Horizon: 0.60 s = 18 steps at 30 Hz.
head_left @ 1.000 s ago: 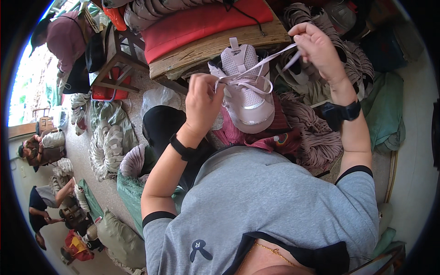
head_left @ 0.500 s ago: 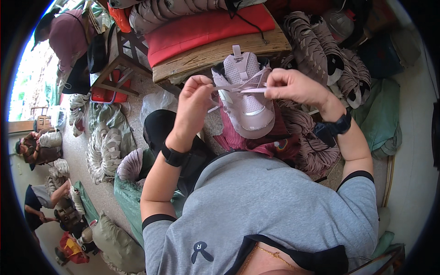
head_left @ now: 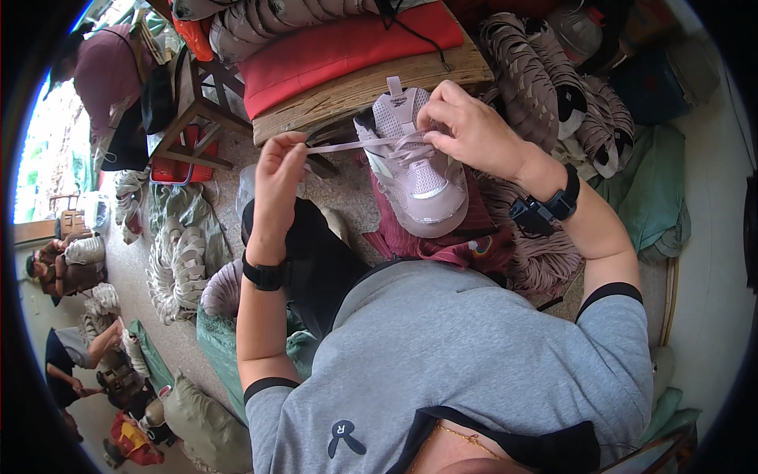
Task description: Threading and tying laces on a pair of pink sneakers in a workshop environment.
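"How many shoes are between the two hands?"

"One pale pink shoe [head_left: 430, 207]. It lies over one maroon cloth [head_left: 392, 235], in front of one wooden worktop [head_left: 359, 101], its toe toward the person."

"And each hand?"

"The left hand [head_left: 278, 172] has its thumb and finger clamped on one lace [head_left: 339, 147], which is stretched straight to the shoe. The right hand [head_left: 476, 131] is bent above the shoe, with its fingers at the lace; whether they are pressed together, I cannot tell."

"What is on the worktop?"

"One red cloth [head_left: 347, 59], I count."
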{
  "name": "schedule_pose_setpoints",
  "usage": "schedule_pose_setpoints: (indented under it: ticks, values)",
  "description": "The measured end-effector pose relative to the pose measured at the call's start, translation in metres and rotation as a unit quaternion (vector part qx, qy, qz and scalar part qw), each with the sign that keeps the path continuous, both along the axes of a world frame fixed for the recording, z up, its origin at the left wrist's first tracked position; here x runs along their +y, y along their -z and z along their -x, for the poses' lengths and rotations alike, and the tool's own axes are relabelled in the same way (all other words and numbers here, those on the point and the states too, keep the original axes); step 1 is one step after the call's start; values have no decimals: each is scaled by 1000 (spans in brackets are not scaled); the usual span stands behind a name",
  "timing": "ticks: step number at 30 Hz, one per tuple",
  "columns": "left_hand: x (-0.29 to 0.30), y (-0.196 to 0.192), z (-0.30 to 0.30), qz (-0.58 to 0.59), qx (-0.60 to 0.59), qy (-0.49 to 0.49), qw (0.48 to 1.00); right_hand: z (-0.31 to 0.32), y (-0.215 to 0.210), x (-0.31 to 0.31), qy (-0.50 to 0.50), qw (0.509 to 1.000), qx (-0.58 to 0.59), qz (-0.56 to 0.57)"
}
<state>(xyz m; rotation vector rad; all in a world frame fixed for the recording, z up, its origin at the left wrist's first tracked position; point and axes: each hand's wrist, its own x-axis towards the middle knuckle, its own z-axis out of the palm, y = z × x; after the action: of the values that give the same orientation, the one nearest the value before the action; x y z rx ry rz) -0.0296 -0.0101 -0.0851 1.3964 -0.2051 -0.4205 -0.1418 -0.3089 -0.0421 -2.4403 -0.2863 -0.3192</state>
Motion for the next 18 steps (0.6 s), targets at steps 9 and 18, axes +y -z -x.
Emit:
schedule_pose_setpoints:
  ticks: [9,18]
  values:
    - [24,-14,10,-216,-64,133,965,-7,-22,-3,3,966,218,-137]
    - [91,-9,-22,-260,-234,69,934,28,21,-86,9,972,195,-128]
